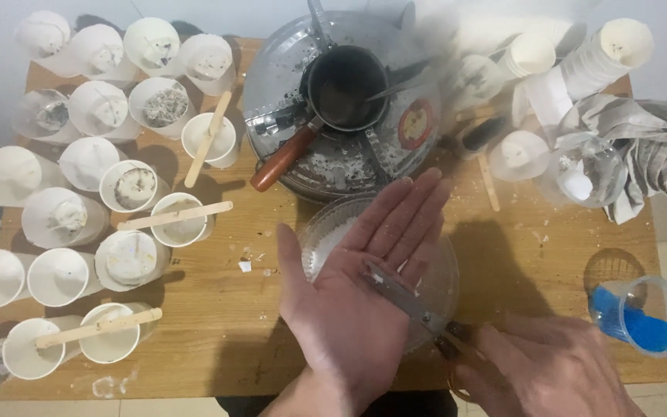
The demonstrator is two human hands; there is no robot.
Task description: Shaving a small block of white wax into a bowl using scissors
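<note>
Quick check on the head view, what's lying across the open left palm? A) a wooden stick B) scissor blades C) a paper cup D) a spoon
B: the right hand holds scissors by the handles, and their metal blades lie across the upturned palm of the left hand, above a clear bowl on the wooden table.

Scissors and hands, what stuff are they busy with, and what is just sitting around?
In use: left hand, open palm up; right hand holding scissors; clear bowl underneath.

Lying about: paper cups, wooden sticks, dark pot on round burner, blue powder cup, grey cloth.
</note>
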